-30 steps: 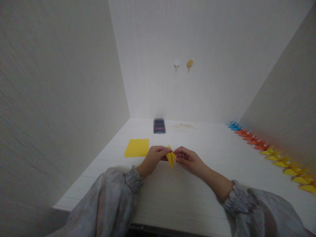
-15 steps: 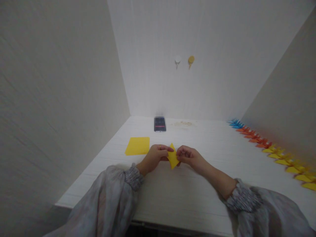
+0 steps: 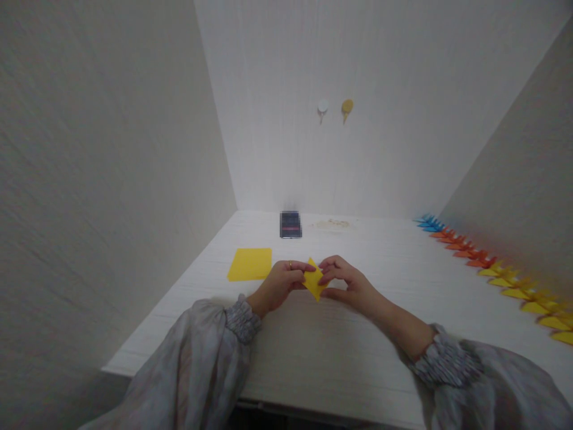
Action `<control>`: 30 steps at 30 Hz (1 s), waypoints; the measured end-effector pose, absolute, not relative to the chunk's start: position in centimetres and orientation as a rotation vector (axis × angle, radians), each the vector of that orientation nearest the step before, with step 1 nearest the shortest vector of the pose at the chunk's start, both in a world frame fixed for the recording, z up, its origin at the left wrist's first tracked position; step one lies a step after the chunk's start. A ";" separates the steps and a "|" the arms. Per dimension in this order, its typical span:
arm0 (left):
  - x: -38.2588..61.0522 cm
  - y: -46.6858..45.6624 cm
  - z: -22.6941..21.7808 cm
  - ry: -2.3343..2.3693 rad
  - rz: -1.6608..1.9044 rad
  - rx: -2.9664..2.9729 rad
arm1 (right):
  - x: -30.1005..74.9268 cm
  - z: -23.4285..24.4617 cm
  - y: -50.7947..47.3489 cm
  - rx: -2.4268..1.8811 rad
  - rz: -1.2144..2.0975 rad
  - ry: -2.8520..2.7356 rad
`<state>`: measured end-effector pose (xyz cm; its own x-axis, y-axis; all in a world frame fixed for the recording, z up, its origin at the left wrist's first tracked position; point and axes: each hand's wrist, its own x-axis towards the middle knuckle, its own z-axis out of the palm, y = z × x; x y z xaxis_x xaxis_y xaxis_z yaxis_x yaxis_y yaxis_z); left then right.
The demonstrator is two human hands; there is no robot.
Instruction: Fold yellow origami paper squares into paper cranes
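Now, line by line:

Left hand: the left hand sits near the middle of the surface, its fingers closed in a pinch on the left edge of the folded yellow paper. A ring shows on one finger.

Right hand: the right hand meets it from the right, fingers closed on the paper's right edge, thumb below and the other fingertips above.

Folded yellow paper: a small pointed, diamond-like shape held between both hands, one tip up and one tip down. Whether the lower tip touches the surface I cannot tell.

Sleeves: loose pale grey, gathered at both wrists, reaching in from the near edge.

Yellow sheet: a flat yellow sheet lies on the surface to the left of the left hand, slightly farther away and apart from it.

Dark device: a small dark device, blurred, stands at the far edge by the back wall.

Row of folded figures: a row of folded paper figures runs along the right wall, blue at the far end, then orange, then yellow nearest.

Wall hooks: two wall hooks, one white and one yellowish, side by side high on the far wall.
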<state>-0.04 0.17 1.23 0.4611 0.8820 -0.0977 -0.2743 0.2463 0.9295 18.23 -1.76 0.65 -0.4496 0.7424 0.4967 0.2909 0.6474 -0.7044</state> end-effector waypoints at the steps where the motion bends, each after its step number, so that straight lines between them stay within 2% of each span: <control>1: 0.0 0.2 1.2 0.727 0.885 1.025 | 18.2 0.7 -1.8 -0.801 0.652 -2.036; 7: 0.1 0.4 0.7 0.750 0.846 1.046 | 18.3 0.6 -1.9 -0.843 0.424 -2.169; 14: 0.1 0.4 0.5 0.764 0.780 1.021 | 18.4 0.7 -2.1 -0.810 -0.006 -2.445; 24: -0.4 0.4 0.7 0.685 0.718 0.935 | 18.5 1.1 -2.8 -0.730 -0.230 -2.546; 30: -0.5 0.3 0.8 0.670 0.688 0.930 | 18.1 1.7 -3.6 -0.797 -0.102 -2.557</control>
